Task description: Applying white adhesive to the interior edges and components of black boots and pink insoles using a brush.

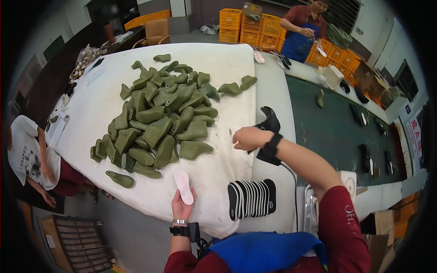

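Observation:
My left hand [183, 207] grips a pale pink insole [183, 185], held upright above the near edge of the white-covered table. My right hand [249, 138] reaches over the table with its fingers curled in; whatever they may hold is hidden. Just beyond it stands a black shoe [269, 119], partly covered by the hand and wrist, so I cannot tell if they touch. Between my arms lies a row of black insoles with white edges [251, 199]. A large heap of olive-green shoe lasts [157, 113] covers the middle of the table.
To the right runs a green conveyor belt [327, 136] carrying several black shoes. A co-worker in a blue apron [298, 45] stands at its far end, before stacked orange crates [268, 29]. Another person [34, 154] is at the left. A wooden rack [77, 241] stands lower left.

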`<state>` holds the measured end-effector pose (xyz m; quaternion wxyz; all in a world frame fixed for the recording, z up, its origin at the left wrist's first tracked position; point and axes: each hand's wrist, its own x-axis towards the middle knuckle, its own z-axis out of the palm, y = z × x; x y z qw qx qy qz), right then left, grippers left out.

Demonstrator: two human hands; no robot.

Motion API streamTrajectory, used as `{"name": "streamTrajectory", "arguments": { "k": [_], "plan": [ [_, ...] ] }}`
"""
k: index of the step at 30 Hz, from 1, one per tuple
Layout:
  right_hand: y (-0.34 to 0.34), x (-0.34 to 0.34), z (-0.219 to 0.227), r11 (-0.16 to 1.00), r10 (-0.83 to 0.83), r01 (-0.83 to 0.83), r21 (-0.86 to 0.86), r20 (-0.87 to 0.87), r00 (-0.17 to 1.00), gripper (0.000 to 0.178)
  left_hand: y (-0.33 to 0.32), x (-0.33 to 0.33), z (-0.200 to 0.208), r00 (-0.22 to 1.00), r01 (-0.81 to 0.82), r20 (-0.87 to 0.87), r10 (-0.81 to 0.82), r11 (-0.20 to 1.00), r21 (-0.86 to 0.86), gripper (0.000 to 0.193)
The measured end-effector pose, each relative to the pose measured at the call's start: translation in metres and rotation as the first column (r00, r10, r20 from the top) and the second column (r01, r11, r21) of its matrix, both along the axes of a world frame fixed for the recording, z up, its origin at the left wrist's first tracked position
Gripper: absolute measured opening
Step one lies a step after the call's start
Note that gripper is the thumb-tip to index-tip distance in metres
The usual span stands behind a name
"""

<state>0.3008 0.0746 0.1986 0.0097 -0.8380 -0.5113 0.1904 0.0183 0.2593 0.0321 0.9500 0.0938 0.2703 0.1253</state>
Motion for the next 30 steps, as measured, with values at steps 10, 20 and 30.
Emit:
{"name": "streamTrajectory", "arguments": {
  "k": [10, 20, 30],
  "plan": [
    [0.145, 0.051, -0.127, 0.923, -0.250, 0.218, 0.318, 0.064, 0.966, 0.052, -0.001, -0.006, -0.046, 0.999, 0.015, -0.048, -0.010, 0.994, 0.109, 0.042],
    [0.073, -0.006, -0.154, 0.804, -0.391, 0.400, 0.440, -0.117, 0.913, 0.029, -0.025, 0.126, -0.005, 0.769, 0.570, 0.164, -0.618, 0.779, 0.262, 0.046],
    [-0.177, 0.016, 0.010, 0.795, -0.530, 0.522, 0.309, -0.066, 0.845, 0.034, -0.020, -0.001, 0.006, 0.904, 0.310, 0.255, -0.343, 0.937, 0.163, 0.043]
  ]
}}
